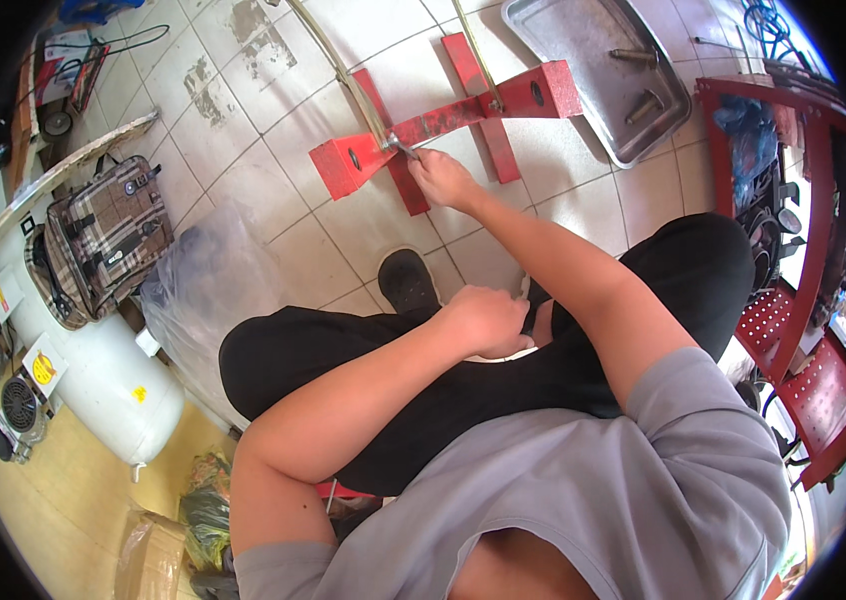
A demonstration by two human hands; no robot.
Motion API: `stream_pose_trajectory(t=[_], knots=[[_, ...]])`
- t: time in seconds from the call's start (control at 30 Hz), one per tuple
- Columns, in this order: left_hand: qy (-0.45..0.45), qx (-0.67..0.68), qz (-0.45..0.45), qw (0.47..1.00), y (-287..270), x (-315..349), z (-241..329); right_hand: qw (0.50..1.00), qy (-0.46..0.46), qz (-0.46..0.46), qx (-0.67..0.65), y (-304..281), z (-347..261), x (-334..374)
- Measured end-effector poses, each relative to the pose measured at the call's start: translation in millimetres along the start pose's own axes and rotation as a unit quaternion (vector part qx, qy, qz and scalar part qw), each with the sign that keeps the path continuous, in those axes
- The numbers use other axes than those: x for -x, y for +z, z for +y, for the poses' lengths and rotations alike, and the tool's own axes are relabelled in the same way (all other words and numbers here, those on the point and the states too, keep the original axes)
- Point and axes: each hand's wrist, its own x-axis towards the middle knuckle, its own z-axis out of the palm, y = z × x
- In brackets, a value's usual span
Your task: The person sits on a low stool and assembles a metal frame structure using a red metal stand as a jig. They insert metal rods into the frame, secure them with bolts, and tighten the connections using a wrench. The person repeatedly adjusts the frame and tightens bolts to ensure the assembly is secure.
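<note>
Where rod meets frame (red), the right hand grips a tool — metal.

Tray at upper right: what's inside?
Two cylindrical metal parts, lying apart in the tray. Its far end is out of frame; whatever lies under it is covered.

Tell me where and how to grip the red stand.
Grip the red stand by its right end block, probably from the person's side: it juts past the right foot bar, the tray crowds its right, and the right hand occupies the left end.
</note>
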Motion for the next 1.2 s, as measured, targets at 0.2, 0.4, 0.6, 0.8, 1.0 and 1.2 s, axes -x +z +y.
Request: stream_pose_trajectory(t=[0.2,0.4,0.6,0.8,1.0,1.2], knots=[[0.004,0.0,-0.01,1.0,-1,0,1,0.996,-0.02,0.013,0.091,0,-1,-5],[0.006,0.005,-0.005,1.0,0,-1,1,0.993,-0.088,-0.005,0.079,6,0,-5],[0.006,0.011,-0.008,1.0,3,-4,1,0.992,-0.017,0.079,0.098,14,2,-1],[0.0,-0.001,-0.013,1.0,-4,-3,5,0.99,-0.08,-0.084,0.074,9,9,-7],[0.066,0.031,0.061,0.995,-54,67,43,0.956,-0.123,-0.235,0.122,-14,-16,16],[0.602,0.11,0.294,0.734,-70,231,88,0.993,-0.008,-0.119,-0.018,-11,-79,53]])
